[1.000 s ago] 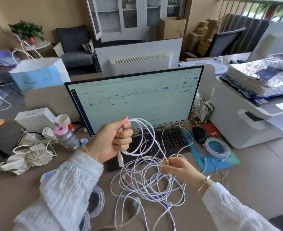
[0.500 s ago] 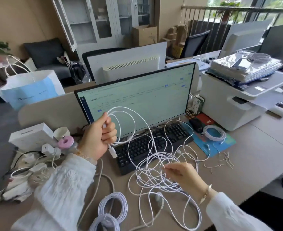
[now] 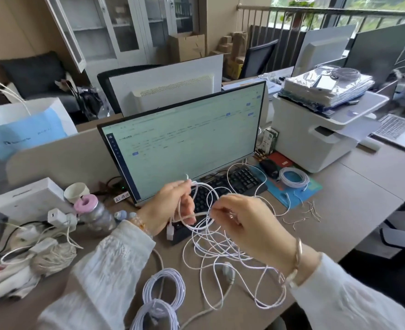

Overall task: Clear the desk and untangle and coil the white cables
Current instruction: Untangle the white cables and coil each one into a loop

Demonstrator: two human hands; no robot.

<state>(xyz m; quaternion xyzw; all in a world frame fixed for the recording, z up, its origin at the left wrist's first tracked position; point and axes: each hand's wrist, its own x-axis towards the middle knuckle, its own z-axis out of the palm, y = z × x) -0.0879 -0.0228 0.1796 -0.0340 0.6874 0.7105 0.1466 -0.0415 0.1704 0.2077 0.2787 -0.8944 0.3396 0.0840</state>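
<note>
Hands raised over counter to work tangle clear of clutter | left hand clenched round started loops of thin, smooth white cable, plug dangling below | right hand pinching next strand, feeding coil | slack heaped beneath on keyboard | finished round coils nearer body.
</note>
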